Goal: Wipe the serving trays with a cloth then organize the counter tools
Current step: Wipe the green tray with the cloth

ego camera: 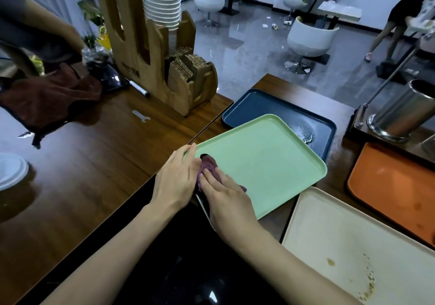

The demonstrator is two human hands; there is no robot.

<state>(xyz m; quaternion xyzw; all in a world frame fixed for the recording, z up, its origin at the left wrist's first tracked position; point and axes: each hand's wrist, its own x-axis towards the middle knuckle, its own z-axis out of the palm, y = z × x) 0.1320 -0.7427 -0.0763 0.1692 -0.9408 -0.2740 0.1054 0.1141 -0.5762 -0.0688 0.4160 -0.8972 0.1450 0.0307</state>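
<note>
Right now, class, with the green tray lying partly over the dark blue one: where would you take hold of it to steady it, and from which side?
Probably the raised rim at its left corner, from the left. The left hand rests on the green tray there; its far side lies over the dark blue tray, and the right hand presses the purple cloth inside it.

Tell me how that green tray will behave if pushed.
The green tray looks stiff and smooth, so it probably slides easily. It lies partly over the dark blue tray, so it may rock; the left hand at its corner likely steadies it.
</note>
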